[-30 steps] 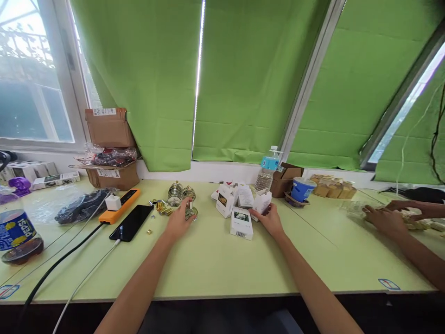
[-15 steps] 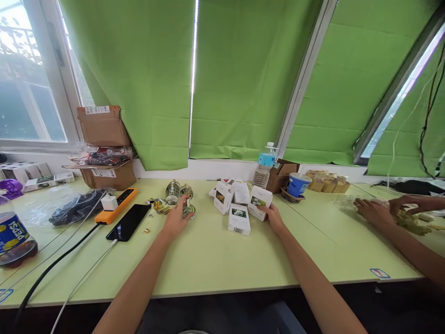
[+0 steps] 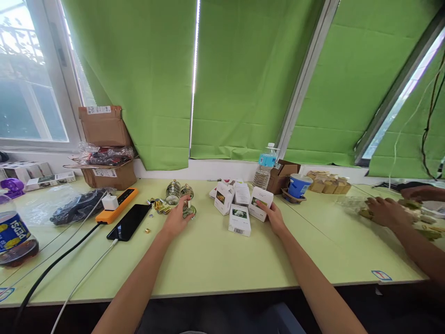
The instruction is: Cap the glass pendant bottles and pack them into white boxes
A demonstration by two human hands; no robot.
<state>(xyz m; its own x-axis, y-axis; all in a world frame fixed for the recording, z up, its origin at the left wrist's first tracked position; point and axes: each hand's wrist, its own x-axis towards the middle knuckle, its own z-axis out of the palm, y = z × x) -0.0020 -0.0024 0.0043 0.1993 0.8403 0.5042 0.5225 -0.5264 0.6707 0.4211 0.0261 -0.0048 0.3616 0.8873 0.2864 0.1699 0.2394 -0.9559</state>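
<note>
My left hand (image 3: 176, 220) rests on the table with its fingers curled round a small ornate gold-and-glass piece (image 3: 189, 212), partly hidden by the fingers. Just behind it stand an ornate lidded glass jar (image 3: 173, 193) and another similar piece (image 3: 187, 190). Several small gold cylinders (image 3: 160, 207) lie left of these fingers. On the other side, my right hand (image 3: 276, 217) grips the right edge of a small white box (image 3: 260, 203) with a flower picture. Beside that box are more white flower boxes, one lying in front (image 3: 239, 220) and one tilted at the left (image 3: 223, 197).
A phone (image 3: 128, 222) on a cable and an orange power strip (image 3: 116, 206) lie to the left, near a Pepsi bottle (image 3: 15, 234). Behind the boxes stand a water bottle (image 3: 264, 168) and a blue cup (image 3: 298, 185). Another person's hand (image 3: 389, 212) works at the right.
My two hands and the things they hold stay almost in place. At the right, the other person's hands have shifted further right over the plastic bag and its contents.
</note>
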